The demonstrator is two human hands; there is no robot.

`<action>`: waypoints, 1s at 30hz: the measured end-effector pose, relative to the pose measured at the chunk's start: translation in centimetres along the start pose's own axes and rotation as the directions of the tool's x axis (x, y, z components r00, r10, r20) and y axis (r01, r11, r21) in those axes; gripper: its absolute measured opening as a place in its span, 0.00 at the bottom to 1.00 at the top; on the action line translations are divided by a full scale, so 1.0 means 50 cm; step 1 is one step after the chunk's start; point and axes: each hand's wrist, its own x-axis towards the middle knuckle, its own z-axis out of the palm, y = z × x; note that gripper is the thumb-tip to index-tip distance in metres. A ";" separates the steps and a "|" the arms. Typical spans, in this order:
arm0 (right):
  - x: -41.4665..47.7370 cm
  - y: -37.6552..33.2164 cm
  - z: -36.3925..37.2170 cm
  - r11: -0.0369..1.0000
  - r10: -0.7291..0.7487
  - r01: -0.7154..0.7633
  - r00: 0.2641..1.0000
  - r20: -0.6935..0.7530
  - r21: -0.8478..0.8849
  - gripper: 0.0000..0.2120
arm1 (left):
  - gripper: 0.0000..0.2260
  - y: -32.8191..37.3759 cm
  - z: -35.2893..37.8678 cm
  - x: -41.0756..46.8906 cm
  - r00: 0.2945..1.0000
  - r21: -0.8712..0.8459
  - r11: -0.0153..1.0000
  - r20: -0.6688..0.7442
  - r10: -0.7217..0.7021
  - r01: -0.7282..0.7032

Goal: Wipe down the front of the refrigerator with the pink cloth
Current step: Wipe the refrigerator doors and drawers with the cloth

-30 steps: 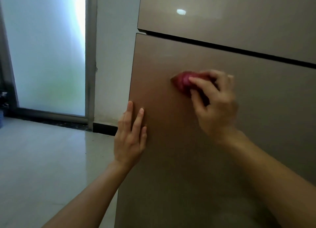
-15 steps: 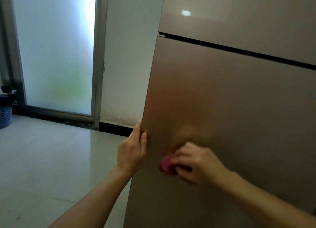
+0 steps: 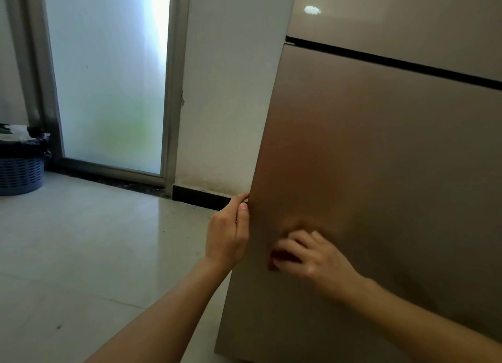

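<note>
The refrigerator [image 3: 380, 150] has a glossy bronze front and fills the right side; a dark gap separates its upper and lower doors. My right hand [image 3: 309, 254] grips the bunched pink cloth [image 3: 274, 262] and presses it on the lower door near its left edge. Only a small dark-pink sliver of cloth shows under the fingers. My left hand [image 3: 228, 235] holds the lower door's left edge, fingers curled round it, thumb on the front.
A pale tiled floor [image 3: 81, 254] spreads to the left. A frosted glass door [image 3: 108, 77] stands in the back wall. A blue slatted bin [image 3: 20, 169] with a black bag sits at the far left.
My right hand swept the cloth down from the upper part of the lower door to low near its left edge. My left hand shifted from flat on the front to holding the edge.
</note>
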 end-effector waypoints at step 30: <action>0.093 -0.096 0.079 0.880 0.475 -0.427 0.796 -0.376 0.209 0.13 | 0.21 0.053 -0.045 0.080 0.947 -0.054 0.983 0.282 -0.155 0.177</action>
